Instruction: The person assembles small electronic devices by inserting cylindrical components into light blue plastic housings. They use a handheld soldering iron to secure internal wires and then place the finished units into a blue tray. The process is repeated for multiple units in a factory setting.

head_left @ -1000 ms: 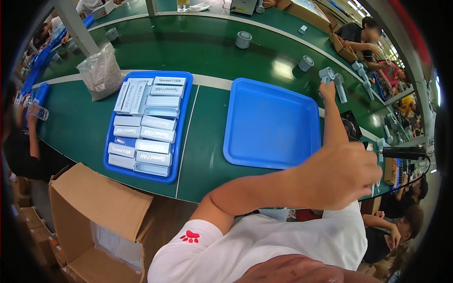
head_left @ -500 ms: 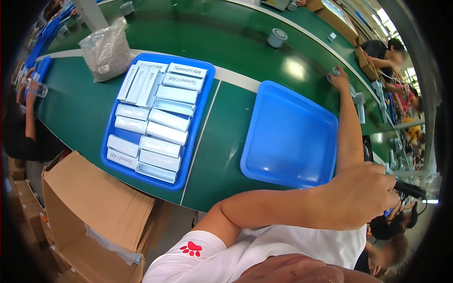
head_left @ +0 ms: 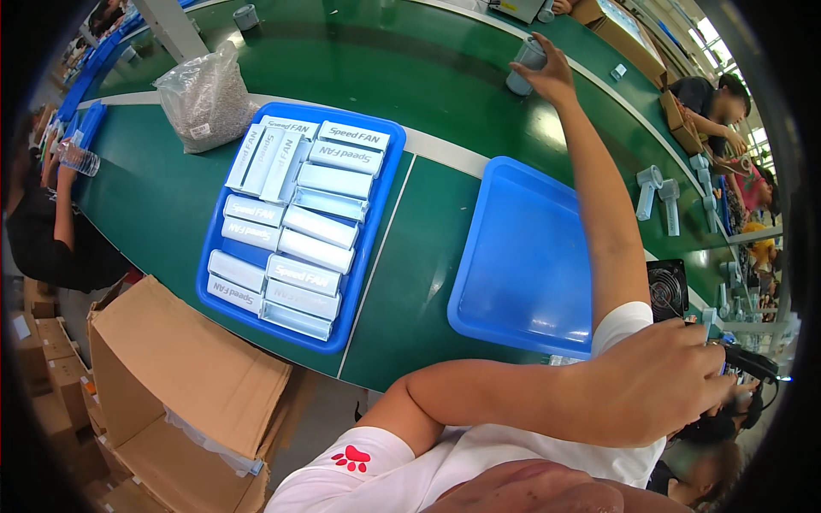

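Note:
My right hand (head_left: 552,73) reaches far over the green work surface (head_left: 385,51), thumb and fingers around a grey cylindrical plastic part (head_left: 524,70). The part looks slightly tilted. Close to me, my left hand (head_left: 658,385) is bent across my body, its fingers curled. From that fist a black handle-like thing (head_left: 751,362) sticks out to the right; its kind I cannot make out. Beneath my right forearm lies a blue tray (head_left: 522,256) with a bare bottom. To its left, another blue tray (head_left: 398,141) holds several rows of white and pale-blue open-ended boxes (head_left: 295,274).
A clear bag of pellets (head_left: 205,98) leans by the left tray. Grey parts with handles (head_left: 658,201) stand at right, beyond a black fan (head_left: 667,286). An open cardboard box (head_left: 184,359) is at lower left. Other people work at left and right.
My right hand has moved left and farther away, to the grey cylindrical part, which it now grips. My left hand stays in about the same place. The whole view has shifted slightly.

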`<state>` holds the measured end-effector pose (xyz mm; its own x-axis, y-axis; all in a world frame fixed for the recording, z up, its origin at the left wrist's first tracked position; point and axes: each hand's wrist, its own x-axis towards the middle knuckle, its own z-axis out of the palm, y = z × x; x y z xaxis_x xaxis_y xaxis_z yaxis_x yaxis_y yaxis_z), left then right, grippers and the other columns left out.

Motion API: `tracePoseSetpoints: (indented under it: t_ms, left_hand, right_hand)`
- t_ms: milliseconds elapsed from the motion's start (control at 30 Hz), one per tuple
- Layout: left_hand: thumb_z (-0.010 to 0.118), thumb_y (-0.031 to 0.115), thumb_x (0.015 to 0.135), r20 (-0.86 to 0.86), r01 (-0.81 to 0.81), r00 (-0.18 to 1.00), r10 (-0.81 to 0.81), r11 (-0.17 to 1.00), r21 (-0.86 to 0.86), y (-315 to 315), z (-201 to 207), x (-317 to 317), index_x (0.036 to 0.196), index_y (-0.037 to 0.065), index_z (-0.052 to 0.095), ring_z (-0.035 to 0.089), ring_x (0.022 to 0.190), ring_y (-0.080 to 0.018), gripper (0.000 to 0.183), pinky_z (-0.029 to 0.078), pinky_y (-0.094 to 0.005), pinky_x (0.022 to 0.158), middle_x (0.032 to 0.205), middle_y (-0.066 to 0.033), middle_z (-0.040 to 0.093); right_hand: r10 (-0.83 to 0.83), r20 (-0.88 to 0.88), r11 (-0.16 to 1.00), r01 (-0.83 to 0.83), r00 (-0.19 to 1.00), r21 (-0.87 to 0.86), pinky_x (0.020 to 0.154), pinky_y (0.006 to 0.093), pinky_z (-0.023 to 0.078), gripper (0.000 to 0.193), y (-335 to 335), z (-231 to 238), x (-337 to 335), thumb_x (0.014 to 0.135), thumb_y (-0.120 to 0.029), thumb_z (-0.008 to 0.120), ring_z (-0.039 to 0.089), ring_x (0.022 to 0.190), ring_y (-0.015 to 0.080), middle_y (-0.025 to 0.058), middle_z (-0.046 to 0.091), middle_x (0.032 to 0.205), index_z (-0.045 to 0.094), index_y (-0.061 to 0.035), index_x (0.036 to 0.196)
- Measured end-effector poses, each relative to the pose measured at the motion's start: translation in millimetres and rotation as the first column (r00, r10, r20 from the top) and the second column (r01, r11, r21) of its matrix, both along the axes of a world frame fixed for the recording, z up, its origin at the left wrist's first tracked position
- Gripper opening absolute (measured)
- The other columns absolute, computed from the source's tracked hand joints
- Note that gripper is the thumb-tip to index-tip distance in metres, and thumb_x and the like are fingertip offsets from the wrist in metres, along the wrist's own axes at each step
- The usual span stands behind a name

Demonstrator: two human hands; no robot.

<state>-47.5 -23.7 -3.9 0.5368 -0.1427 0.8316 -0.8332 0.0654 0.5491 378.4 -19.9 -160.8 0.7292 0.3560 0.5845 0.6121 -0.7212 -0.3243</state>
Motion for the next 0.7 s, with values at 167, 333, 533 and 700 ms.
tracePoseSetpoints:
  t_ms: [167,333,533,700]
  left_hand:
    - [0.063,0.015,0.078,0.033,-0.012,0.999,0.014,0.997,-0.075,0.8,1.9,-4.2,0.082,0.004,0.061,0.060,0.083,-0.0224,0.012,0.050,-0.0342,0.073,0.088,-0.0087,0.063]
    - [0.071,0.018,0.076,0.029,0.088,0.996,-0.084,0.985,-0.148,-0.3,-0.3,1.4,0.080,0.003,0.067,0.064,0.081,-0.0283,0.016,0.049,-0.0400,0.071,0.079,-0.0097,0.063]
    - [0.077,0.025,0.070,0.058,-0.055,0.996,0.061,0.993,-0.107,10.9,3.2,-14.1,0.076,0.003,0.069,0.066,0.069,-0.0295,0.024,0.052,-0.0406,0.065,0.072,-0.0114,0.065]
    - [0.071,0.024,0.073,0.120,-0.081,0.989,0.089,0.994,-0.070,15.0,7.6,-16.3,0.070,0.006,0.063,0.063,0.071,-0.0241,0.020,0.050,-0.0369,0.061,0.072,-0.0082,0.063]
  right_hand:
    - [0.047,0.107,0.998,-0.052,0.993,0.039,0.100,0.0440,0.052,0.090,4.1,-12.0,-2.5,0.069,-0.032,0.091,0.062,0.119,0.0349,0.0170,0.064,0.127,0.047,-0.0246,0.147]
    - [0.101,-0.047,0.983,-0.093,0.994,0.161,0.092,0.0370,0.056,0.088,-3.6,19.8,-36.9,0.075,-0.026,0.090,0.067,0.113,0.0275,0.0171,0.065,0.126,0.046,-0.0203,0.150]
    - [0.629,-0.332,0.767,-0.494,0.703,0.409,0.102,0.0410,0.053,0.092,-54.7,81.4,-208.0,0.071,-0.002,0.089,0.061,0.120,0.0254,0.0156,0.060,0.136,0.043,-0.0061,0.150]
    - [0.626,-0.287,0.779,-0.561,0.725,0.282,0.104,0.0377,0.049,0.091,-65.6,39.1,-268.5,0.065,-0.005,0.094,0.060,0.122,0.0239,0.0130,0.061,0.134,0.051,-0.0052,0.145]
